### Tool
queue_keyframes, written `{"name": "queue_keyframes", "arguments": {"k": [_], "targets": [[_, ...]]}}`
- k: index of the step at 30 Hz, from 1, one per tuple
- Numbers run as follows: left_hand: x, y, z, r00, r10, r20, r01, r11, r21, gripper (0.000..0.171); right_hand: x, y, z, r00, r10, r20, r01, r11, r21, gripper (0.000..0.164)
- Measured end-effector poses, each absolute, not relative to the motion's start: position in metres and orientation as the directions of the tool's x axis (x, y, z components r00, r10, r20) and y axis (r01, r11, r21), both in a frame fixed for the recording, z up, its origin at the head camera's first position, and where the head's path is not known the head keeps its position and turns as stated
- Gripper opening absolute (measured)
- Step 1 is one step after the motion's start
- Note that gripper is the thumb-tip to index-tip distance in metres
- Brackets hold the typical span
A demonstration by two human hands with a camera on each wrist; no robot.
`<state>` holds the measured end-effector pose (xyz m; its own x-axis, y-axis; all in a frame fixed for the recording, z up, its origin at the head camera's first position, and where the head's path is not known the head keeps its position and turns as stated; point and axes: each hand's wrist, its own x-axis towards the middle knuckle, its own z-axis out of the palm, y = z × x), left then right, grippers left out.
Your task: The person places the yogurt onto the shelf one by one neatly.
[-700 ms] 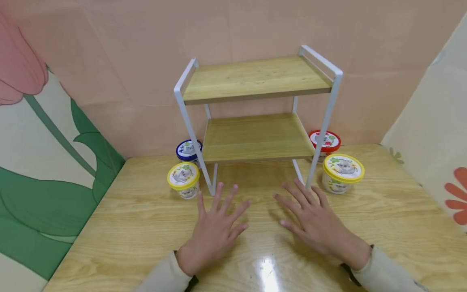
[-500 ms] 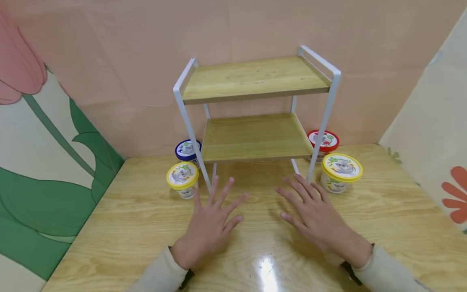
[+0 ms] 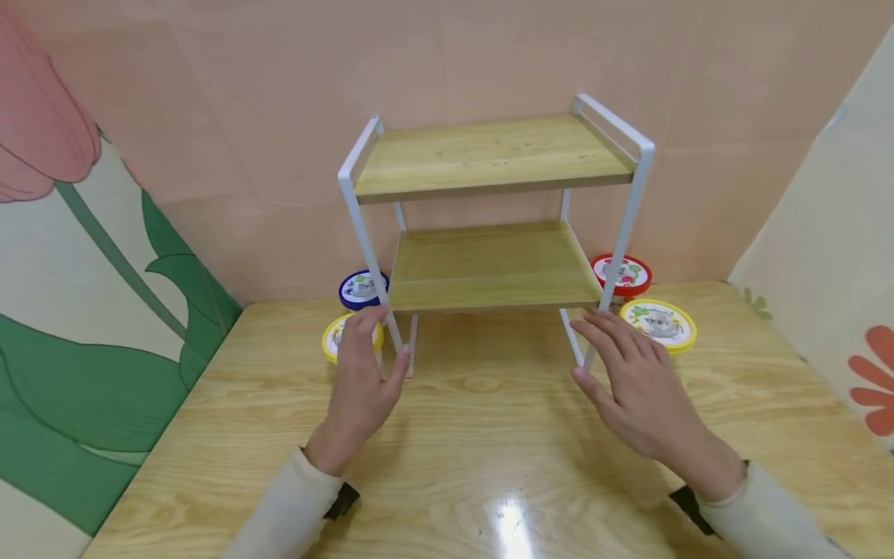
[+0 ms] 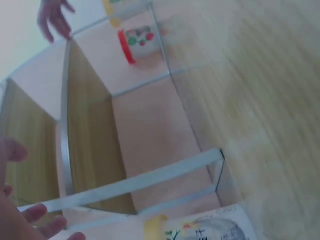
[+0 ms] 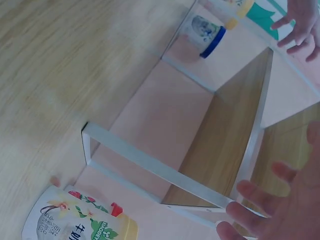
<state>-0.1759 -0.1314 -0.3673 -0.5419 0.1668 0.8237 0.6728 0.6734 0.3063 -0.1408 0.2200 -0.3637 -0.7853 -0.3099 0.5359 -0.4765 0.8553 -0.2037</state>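
A two-tier shelf (image 3: 496, 268) with wooden boards and a white metal frame stands in the middle of the head view. My left hand (image 3: 356, 400) is raised at its left front leg, fingers loosely bent and thumb apart, partly covering a yellow-lidded tub (image 3: 334, 334). On the other side my right hand (image 3: 646, 400) is at the right front leg, fingers slightly bent. In the left wrist view, fingertips (image 4: 35, 212) are right beside the white frame (image 4: 125, 187). The right wrist view likewise puts fingers (image 5: 245, 212) close to the frame (image 5: 160, 172). Neither hand grips anything.
A blue-lidded tub (image 3: 362, 289) is behind the left leg. Behind the right leg are a red-lidded tub (image 3: 625, 273) and another yellow-lidded tub (image 3: 659, 324). The wooden table (image 3: 489, 450) meets a pink backdrop (image 3: 279, 155) behind the shelf.
Both hands have risen from over the tabletop to the shelf's front legs and moved farther apart. Their widely spread fingers have drawn together and bent. Shelf and tubs stand as before.
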Motion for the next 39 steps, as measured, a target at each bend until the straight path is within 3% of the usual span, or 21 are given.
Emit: {"name": "queue_keyframes", "arguments": {"k": [2, 8, 11, 15, 24, 31, 39], "targets": [[-0.179, -0.132, -0.367, -0.555, 0.1, 0.826, 0.658, 0.66, 0.362, 0.051, -0.141, 0.221, -0.363, -0.775, -0.283, 0.565, -0.474, 0.851, -0.224, 0.055], [-0.187, -0.131, -0.36, -0.69, -0.117, 0.714, 0.579, 0.502, 0.642, 0.037, -0.143, 0.223, -0.364, -0.727, -0.239, 0.644, -0.498, 0.829, -0.254, 0.05], [-0.192, -0.132, -0.355, -0.716, -0.185, 0.673, 0.555, 0.434, 0.71, 0.03, -0.15, 0.224, -0.362, -0.684, -0.212, 0.698, -0.518, 0.815, -0.26, 0.053], [-0.195, -0.134, -0.352, -0.738, -0.22, 0.638, 0.524, 0.409, 0.747, 0.024, -0.16, 0.226, -0.356, -0.663, -0.137, 0.736, -0.51, 0.803, -0.31, 0.054], [-0.206, -0.137, -0.349, -0.853, -0.269, 0.447, 0.384, 0.256, 0.887, 0.018, -0.178, 0.237, -0.356, -0.696, -0.065, 0.716, -0.508, 0.748, -0.426, 0.038], [-0.211, -0.135, -0.349, -0.87, -0.238, 0.433, 0.37, 0.267, 0.89, 0.016, -0.182, 0.246, -0.359, -0.725, -0.065, 0.686, -0.506, 0.725, -0.467, 0.022], [-0.211, -0.126, -0.346, -0.892, -0.197, 0.406, 0.353, 0.256, 0.9, 0.013, -0.176, 0.256, -0.358, -0.742, -0.051, 0.669, -0.492, 0.719, -0.49, 0.022]]}}
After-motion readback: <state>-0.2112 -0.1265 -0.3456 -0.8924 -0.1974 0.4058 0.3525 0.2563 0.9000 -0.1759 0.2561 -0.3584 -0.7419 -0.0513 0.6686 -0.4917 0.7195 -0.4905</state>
